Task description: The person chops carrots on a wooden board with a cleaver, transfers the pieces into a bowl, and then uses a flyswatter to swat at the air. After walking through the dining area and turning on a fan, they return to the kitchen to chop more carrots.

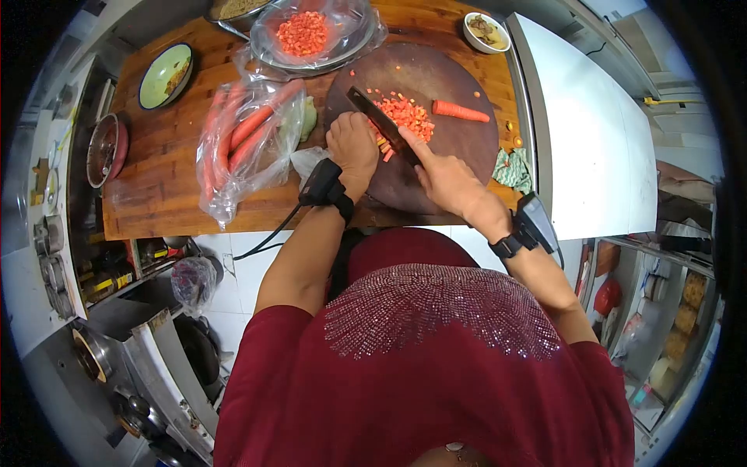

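Note:
My right hand [451,180] is wrapped round the handle end of a kitchen knife [380,119], whose dark, broad blade slants up and left across a round wooden chopping board [459,156]. Close to the blade's left side, my left hand [354,144] has its fingers curled down on some carrot sticks [385,148], partly hidden by the hand and blade. Beyond the blade lies a heap of diced carrot [410,114]. A larger piece of carrot [461,111] rests to the right on the board.
Left of the board, a clear plastic bag [233,175] holds whole carrots. Behind it stands a bag-lined metal bowl [350,50] with diced carrot. A green bowl [165,75], a white bowl [502,37] and a green patterned cloth [513,169] are on the wooden table [156,210].

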Demonstrator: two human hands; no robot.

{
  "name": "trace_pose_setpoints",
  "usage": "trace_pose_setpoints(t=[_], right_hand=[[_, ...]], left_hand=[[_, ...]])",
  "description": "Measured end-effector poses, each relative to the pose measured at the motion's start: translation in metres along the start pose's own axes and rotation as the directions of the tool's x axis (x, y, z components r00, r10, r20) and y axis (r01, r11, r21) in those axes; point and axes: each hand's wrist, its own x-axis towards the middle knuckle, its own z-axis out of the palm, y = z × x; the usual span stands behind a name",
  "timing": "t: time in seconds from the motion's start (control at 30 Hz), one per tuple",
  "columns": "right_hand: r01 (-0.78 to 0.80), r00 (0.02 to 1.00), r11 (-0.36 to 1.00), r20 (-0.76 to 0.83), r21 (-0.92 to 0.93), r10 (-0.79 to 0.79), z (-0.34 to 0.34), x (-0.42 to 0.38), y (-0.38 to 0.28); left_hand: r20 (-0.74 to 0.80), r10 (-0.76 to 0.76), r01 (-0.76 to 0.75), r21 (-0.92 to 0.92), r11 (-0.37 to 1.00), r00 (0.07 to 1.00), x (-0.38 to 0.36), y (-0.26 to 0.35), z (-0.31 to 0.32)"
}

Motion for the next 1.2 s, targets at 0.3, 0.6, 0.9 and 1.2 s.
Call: trace_pose_setpoints(t=[0.3,0.6,0.9,1.2], right_hand=[[-0.022,0.996,1.000,0.087,-0.005,0.022,-0.025,-0.029,-0.018],[-0.054,0.993,0.996,0.110,0.068,0.047,-0.004,-0.011,-0.009],[0.034,0.997,0.999,0.070,-0.022,-0.032,-0.005,0.008,-0.002],[-0.189,0.934,0.978,0.325,0.089,0.151,-0.046,-0.003,-0.041]], left_hand=[[-0.036,-0.068,0.067,-0.028,0.997,0.997,-0.001,-0.001,-0.002],[0.006,0.051,-0.051,0.018,0.999,0.999,-0.001,-0.004,0.001],[0.044,0.049,-0.049,0.010,0.999,0.998,-0.002,0.001,-0.006],[-0.027,0.017,-0.019,-0.076,0.997,0.999,-0.013,-0.010,-0.010]])
